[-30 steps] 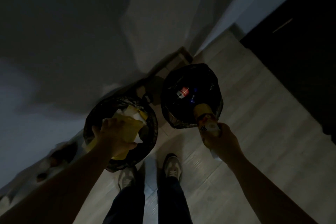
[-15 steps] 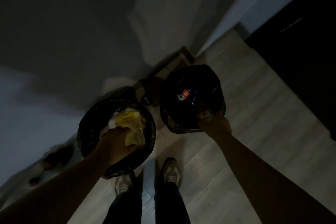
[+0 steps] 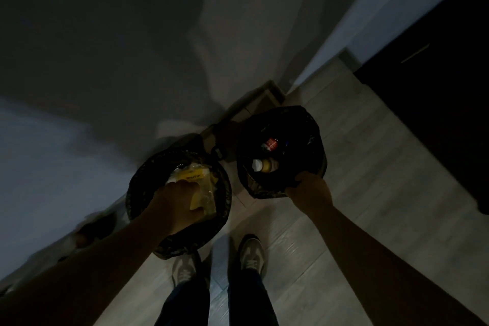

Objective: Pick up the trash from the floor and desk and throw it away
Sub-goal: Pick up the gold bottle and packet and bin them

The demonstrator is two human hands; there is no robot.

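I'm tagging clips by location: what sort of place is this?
Likely a dim room corner: the left trash bin and right trash bin, both bag-lined, stand on pale plank floor by a plain wall.

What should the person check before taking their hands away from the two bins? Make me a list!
1. The bottle is inside the right bin: ok, it lies inside.
2. The right hand is free of the bottle: ok, it is at the rim, apart from the bottle.
3. The right hand is off the rim: cannot tell, too dark.
4. The yellow wrapper is inside the left bin: ok, it is within the rim.
5. The left hand is off the wrapper: not ok, it touches it. Whether its fingers grip it is unclear.
6. Both bins are upright: ok.
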